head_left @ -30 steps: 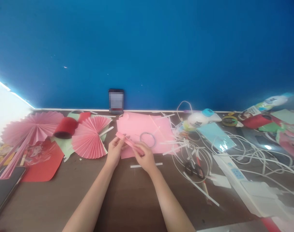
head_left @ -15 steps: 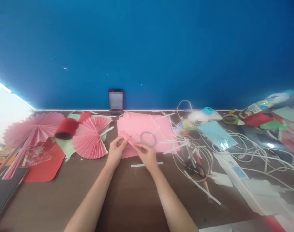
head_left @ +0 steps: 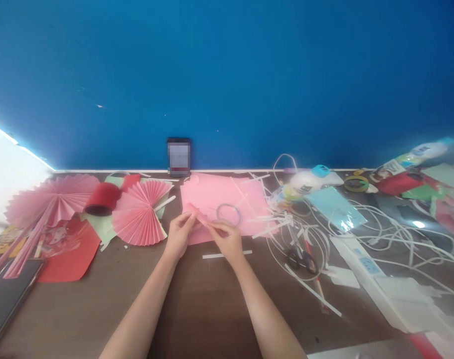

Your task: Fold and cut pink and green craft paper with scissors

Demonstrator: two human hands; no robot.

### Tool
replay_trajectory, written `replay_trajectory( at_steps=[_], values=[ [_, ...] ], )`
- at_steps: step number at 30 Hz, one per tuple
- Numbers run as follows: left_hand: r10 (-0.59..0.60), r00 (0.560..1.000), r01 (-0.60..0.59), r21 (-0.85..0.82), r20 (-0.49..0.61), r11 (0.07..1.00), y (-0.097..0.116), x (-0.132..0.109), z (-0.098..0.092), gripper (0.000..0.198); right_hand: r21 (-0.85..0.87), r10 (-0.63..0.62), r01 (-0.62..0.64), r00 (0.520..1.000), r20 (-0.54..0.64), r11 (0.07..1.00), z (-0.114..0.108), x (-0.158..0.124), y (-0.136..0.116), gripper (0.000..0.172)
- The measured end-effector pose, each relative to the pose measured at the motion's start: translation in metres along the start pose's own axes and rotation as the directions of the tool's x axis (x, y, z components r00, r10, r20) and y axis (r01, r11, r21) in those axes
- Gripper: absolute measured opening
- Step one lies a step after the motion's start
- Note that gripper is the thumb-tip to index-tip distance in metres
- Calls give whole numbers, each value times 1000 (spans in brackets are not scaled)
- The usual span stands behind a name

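Note:
Between my two hands, in the head view, a narrow folded strip of pink paper [head_left: 199, 214] is held at a slant. My left hand [head_left: 180, 233] pinches its left part between thumb and fingers. The other end is gripped by my right hand [head_left: 227, 239], fingers closed on it. Beneath and behind lie pink paper sheets [head_left: 249, 197], with a thin ring [head_left: 228, 214] resting on them. A white paper strip [head_left: 212, 256] lies on the table just under my right wrist. To the left stands a pleated pink paper fan [head_left: 137, 214].
A second pink fan [head_left: 57, 194], a red ribbon roll [head_left: 102, 198] and red paper [head_left: 77, 259] lie at left. A phone [head_left: 179, 158] leans on the blue wall. Scissors [head_left: 301, 262], white strips, a glue bottle [head_left: 312, 180], cables and a power strip [head_left: 365, 264] crowd the right.
Almost nothing differs. Both hands keep their hold on the pink strip, with only a very slight shift of the fingers.

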State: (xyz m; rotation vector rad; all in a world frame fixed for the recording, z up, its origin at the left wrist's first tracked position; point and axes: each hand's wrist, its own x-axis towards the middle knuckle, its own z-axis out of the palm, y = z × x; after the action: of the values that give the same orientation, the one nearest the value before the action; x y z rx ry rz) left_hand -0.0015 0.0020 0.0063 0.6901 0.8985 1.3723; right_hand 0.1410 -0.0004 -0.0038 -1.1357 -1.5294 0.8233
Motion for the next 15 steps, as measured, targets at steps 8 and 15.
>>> replay_trajectory(
  at_steps=[8, 15],
  values=[
    [42, 999, -41, 44, -14, 998, -4, -1, -1, 30, -21, -26, 26, 999, -18, 999, 0, 0, -1, 9],
    [78, 994, -64, 157, -83, 986, -5, 0, -5, 30, -26, -19, 19, 1000, -22, 999, -1, -1, -3, 7]
  ],
)
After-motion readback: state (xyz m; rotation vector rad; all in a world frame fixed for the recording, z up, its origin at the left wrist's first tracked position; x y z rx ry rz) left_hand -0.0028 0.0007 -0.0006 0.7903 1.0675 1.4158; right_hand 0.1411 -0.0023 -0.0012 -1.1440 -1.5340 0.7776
